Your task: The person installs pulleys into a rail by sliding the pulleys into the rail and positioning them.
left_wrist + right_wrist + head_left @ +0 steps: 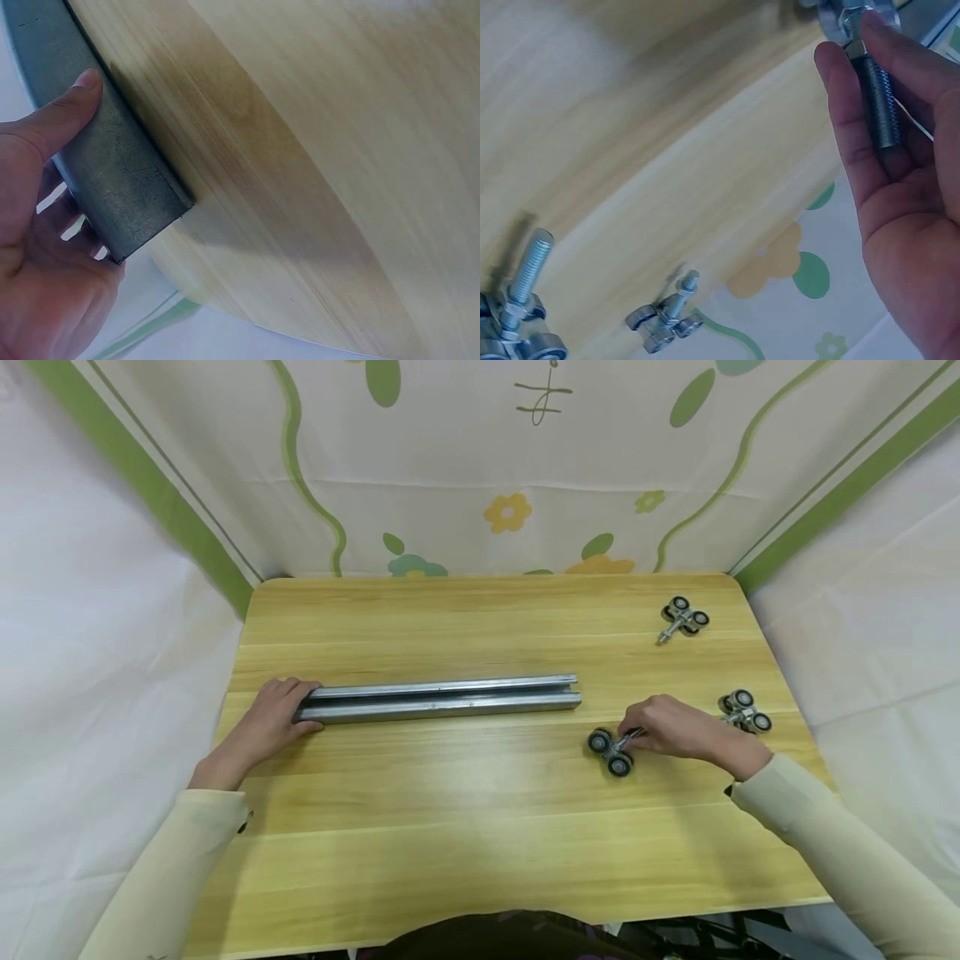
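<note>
Grey metal channel rail (450,705), lying lengthwise on the table, left of centre; its long slot shows in the head view and its right end is free. Left hand (277,714) grips the left end, thumb along the near side, fingers curled round the far side. Right hand (671,727) pinches a wheeled carriage (612,752) by its threaded stem (880,105); in the right wrist view, digits lie on both sides of the thread, one tip at the nut. Carriage wheels point toward the rail; position: near the rail's right end, on its near side, apart from it. Cannot tell whether the wheels touch the table.

Second carriage (745,712): on the table, just beyond the right wrist, partly hidden by it. Third carriage (684,617): near the far right corner, stem angled toward the person.

Wood-grain table (450,852), corners rounded at the back. Behind it, white cloth (420,443) printed with flowers, leaves and green bands. Pale sleeves (161,868) cover both forearms.
</note>
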Available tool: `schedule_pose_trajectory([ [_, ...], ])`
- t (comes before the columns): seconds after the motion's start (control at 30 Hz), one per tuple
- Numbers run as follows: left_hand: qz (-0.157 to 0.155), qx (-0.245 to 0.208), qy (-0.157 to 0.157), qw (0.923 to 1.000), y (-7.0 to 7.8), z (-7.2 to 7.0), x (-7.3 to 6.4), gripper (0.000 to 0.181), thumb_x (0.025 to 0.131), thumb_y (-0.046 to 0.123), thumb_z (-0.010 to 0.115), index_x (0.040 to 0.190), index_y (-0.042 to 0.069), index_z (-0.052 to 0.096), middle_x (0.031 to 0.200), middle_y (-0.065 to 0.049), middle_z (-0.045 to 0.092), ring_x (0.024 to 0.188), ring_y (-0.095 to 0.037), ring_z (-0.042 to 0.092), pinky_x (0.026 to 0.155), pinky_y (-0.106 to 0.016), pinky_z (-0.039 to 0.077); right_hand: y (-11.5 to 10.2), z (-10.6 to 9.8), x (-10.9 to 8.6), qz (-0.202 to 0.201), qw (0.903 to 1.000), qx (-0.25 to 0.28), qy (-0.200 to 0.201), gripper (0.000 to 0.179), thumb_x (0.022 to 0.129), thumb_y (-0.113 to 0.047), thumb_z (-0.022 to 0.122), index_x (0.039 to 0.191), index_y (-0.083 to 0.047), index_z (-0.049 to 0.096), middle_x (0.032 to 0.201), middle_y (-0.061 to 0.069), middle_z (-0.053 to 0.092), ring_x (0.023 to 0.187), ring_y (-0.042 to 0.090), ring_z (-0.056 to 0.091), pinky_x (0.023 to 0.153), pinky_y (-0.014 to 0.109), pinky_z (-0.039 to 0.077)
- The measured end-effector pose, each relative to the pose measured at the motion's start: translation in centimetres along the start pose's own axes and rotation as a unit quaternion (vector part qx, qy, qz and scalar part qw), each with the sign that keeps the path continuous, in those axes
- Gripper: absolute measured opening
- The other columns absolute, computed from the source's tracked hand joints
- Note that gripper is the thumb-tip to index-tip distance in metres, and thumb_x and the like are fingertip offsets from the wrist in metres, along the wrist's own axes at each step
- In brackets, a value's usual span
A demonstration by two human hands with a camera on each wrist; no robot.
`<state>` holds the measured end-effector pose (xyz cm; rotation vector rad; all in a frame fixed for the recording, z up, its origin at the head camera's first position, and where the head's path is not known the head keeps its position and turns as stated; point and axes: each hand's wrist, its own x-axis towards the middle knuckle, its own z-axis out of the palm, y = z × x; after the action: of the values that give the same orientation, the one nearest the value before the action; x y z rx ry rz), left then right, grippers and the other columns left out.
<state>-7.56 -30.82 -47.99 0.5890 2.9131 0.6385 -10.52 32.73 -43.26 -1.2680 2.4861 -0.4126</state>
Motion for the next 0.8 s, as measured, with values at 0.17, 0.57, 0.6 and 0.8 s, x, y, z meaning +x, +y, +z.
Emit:
schedule_pose_trajectory([
  [0.17, -0.003, -0.004, -0.001, 1.0, 0.0, 0.0, 0.0, 0.059, 0.086, 0.01, 0.088, 0.134, -0.008, 0.059, 0.122, -0.032, 0.066, 0.114, -0.05, 0.056, 0.107, -0.064, 0.034, -0.5, -0.7, 0.3, 0.011, 0.9997, -0.014, -0.017, 0.015, 0.086, -0.008, 0.088, 0.1, -0.005, 0.083, 0.086, -0.001, 0.074, 0.072, 0.006, 0.068, 0.062, 0.027, 0.058],
  [0.57, 0.002, -0.005, 0.007, 1.0, -0.1, 0.1, 0.0, 0.06, 0.084, 0.009, 0.089, 0.133, -0.009, 0.059, 0.121, -0.032, 0.066, 0.112, -0.049, 0.056, 0.105, -0.063, 0.035, -0.8, -1.0, 0.4, 0.062, 0.9975, -0.022, -0.026, 0.016, 0.088, -0.012, 0.088, 0.101, -0.006, 0.082, 0.091, 0.001, 0.077, 0.074, 0.005, 0.07, 0.065, 0.028, 0.059],
  [0.6, 0.002, -0.005, 0.007, 1.0, -0.1, 0.1, 0.1, 0.06, 0.084, 0.009, 0.088, 0.133, -0.009, 0.059, 0.121, -0.032, 0.066, 0.113, -0.05, 0.057, 0.105, -0.063, 0.035, -0.7, -1.0, 0.4, 0.063, 0.9975, -0.02, -0.025, 0.015, 0.088, -0.012, 0.087, 0.101, -0.006, 0.082, 0.091, 0.001, 0.078, 0.074, 0.004, 0.069, 0.064, 0.028, 0.059],
  [0.8, -0.001, -0.006, 0.006, 1.0, -0.2, 0.2, 0.0, 0.06, 0.085, 0.01, 0.088, 0.134, -0.008, 0.059, 0.121, -0.032, 0.066, 0.113, -0.049, 0.056, 0.106, -0.063, 0.034, -0.7, -0.8, 0.5, 0.074, 0.9972, -0.004, -0.013, 0.011, 0.088, -0.012, 0.087, 0.097, -0.01, 0.08, 0.087, -0.004, 0.076, 0.067, -0.007, 0.06, 0.06, 0.024, 0.055],
])
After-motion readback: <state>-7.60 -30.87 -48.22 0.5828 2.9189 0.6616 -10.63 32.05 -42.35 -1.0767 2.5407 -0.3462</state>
